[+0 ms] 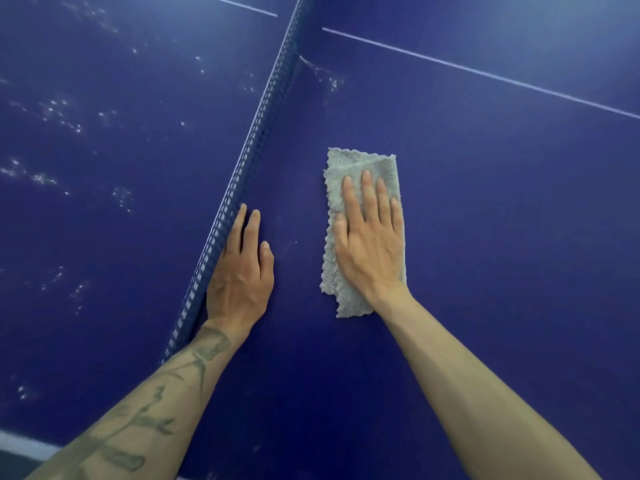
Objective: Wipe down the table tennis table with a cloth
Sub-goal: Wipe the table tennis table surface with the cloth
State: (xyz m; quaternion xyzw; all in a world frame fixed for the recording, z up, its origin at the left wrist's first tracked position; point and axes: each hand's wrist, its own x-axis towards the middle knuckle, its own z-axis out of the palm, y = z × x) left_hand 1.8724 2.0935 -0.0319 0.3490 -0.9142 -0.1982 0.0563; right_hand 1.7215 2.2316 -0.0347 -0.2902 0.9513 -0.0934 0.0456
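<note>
A folded grey cloth (353, 164) lies flat on the dark blue table tennis table (485, 209), right of the net. My right hand (367, 240) presses down on the cloth with straight, spread fingers. My left hand (240, 271) rests flat on the table, fingers straight, its outer edge against the foot of the net (263, 123). The two hands lie about a hand's width apart.
The perforated blue net runs from the lower left up to the top middle. White specks dot the table half left of the net (59, 116), and a few sit near the net on the right half (329, 79). A white centre line (485, 74) crosses the upper right.
</note>
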